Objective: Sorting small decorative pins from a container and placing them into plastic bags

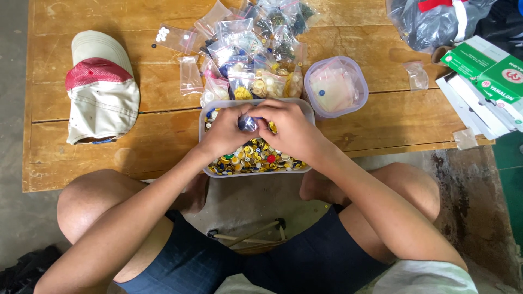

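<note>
A low wooden counter [109,117] of worn planks fills the upper part of the view, with the person sitting cross-legged against its near edge. On its left lies a cream cap with a red mesh panel [101,87], crown up, well apart from everything else. At the far right sits a stack of green and white cartons [485,81], and behind them a dark grey plastic bag [430,22]. In the middle, at the near edge, stands a clear rectangular tub [308,109] heaped with mixed buttons [256,155] in yellow, blue, white and red. Just beyond it spreads a pile of small clear zip bags of sorted buttons [256,54], and to the tub's right, nearly touching it, a rounded clear container [335,87] holds flat packets. A few empty little bags lie loose on the planks.

Both hands meet over the far half of the tub. The left hand [226,130] and right hand [289,128] have their fingers curled in tight around one small clear bag [248,123], which shows dark blue between the thumbs; the bag is pinched from both sides, just above the heap of buttons
</note>
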